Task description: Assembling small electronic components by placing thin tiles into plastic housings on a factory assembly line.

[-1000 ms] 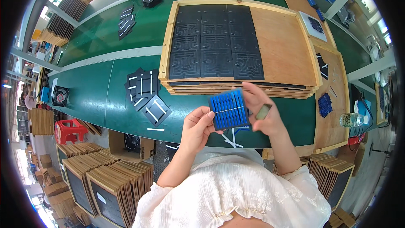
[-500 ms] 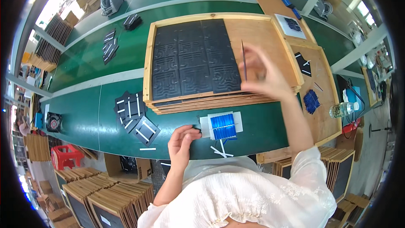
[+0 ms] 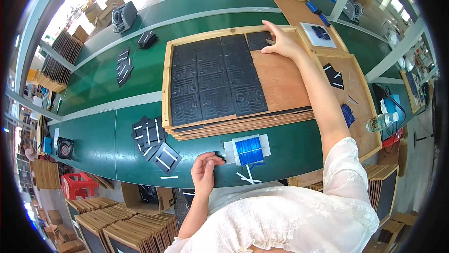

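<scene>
A shallow wooden tray (image 3: 166,84) tops a stack of similar trays on the green table. Flat black square panels (image 3: 210,75) with molded maze-like lines fill its left and middle columns. At the tray's far edge a further black panel (image 3: 257,41) lies beside them. My right hand (image 3: 283,42) reaches over that panel's right side, thumb and index finger spread apart. My left hand (image 3: 206,168) hovers at the near table edge, fingers curled together with something dark at the tips that I cannot make out. Just right of it is a bundle of shiny blue strips (image 3: 249,150) on a white pad.
Loose black panels with white strips (image 3: 159,140) lie left of the tray. White strips (image 3: 248,176) sit at the front edge. A plastic bottle (image 3: 380,122) stands at right by another wooden tray (image 3: 362,150). Below the table are stacked wood-framed boards (image 3: 126,227) and a red stool (image 3: 78,185).
My right hand has moved away from me to the tray's far edge, and the thin panel it held upright now lies flat there. My left hand stays nearly where it was.
</scene>
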The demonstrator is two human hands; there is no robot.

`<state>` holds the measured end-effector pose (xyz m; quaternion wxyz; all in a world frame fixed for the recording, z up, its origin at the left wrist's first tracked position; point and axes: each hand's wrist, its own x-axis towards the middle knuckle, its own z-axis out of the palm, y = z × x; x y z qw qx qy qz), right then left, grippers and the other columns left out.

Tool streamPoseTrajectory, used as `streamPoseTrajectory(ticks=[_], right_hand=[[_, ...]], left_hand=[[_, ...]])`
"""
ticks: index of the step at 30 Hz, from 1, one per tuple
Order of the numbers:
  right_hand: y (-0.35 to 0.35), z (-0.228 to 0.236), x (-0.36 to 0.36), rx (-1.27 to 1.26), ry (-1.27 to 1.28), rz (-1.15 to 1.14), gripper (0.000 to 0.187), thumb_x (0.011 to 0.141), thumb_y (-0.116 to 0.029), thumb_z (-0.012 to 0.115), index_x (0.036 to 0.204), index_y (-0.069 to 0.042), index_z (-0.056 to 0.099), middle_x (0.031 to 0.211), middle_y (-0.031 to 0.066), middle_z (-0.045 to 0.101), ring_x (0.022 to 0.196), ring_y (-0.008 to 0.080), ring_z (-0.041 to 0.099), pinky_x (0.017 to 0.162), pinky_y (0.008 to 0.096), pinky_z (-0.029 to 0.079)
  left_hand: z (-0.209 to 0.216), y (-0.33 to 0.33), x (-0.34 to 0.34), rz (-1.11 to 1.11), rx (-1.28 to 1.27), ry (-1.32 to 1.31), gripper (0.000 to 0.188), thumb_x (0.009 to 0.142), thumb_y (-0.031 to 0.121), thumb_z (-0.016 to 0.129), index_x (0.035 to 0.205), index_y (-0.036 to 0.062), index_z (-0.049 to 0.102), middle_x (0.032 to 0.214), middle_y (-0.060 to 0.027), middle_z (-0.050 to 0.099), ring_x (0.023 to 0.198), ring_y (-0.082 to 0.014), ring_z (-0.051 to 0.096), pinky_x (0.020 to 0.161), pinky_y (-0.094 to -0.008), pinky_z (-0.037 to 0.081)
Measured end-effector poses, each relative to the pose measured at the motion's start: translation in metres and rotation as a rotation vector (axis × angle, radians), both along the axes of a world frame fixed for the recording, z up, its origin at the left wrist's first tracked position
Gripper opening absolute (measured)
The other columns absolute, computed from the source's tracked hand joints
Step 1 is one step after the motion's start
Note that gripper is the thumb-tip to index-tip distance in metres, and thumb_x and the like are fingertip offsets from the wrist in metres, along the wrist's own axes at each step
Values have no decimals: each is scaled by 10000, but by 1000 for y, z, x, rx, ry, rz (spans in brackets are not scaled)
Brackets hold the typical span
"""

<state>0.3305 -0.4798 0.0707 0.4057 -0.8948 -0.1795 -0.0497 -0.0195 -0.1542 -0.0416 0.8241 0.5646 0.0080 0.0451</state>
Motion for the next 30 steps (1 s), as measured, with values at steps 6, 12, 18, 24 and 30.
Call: streamPoseTrajectory(ticks=[6,12,18,24,30], right_hand=[[0,-3,0,36,8,-45,979,725,-170,872,1552,-194,349,1555,120,421,1298,309,521,1089,428,451],[4,-13,6,19,-44,-3,954,741,-200,870,1543,-164,356,1533,123,455,1318,312,512,1099,432,440],[7,19,-44,-33,-248,-44,778,798,-188,822,1484,-122,461,1447,131,547,1255,268,558,1102,403,407],[31,46,-140,23,-219,-7,611,861,-79,741,1431,-73,520,1340,106,618,1202,213,570,1074,370,427],[63,42,-196,156,-122,91,578,840,-48,748,1385,-54,555,1248,80,648,1041,119,589,765,210,485]], left_hand=[[0,0,2,-18,12,-1,223,1023,45,517,1224,-45,553,1021,-158,691,911,-233,681,878,-368,539],[4,2,-3,-6,40,6,238,1010,10,515,1239,-43,550,1032,-149,693,949,-229,681,896,-363,538],[41,20,-14,-138,775,-189,367,855,-19,721,1206,3,617,1112,-135,701,973,-239,686,865,-331,537],[48,117,-9,354,1293,-108,627,726,85,834,1288,53,558,1255,-145,602,1172,-372,531,1016,-445,422],[54,129,-14,261,1440,91,848,660,84,874,1403,63,466,1331,-130,555,1275,-365,453,1089,-441,377]])
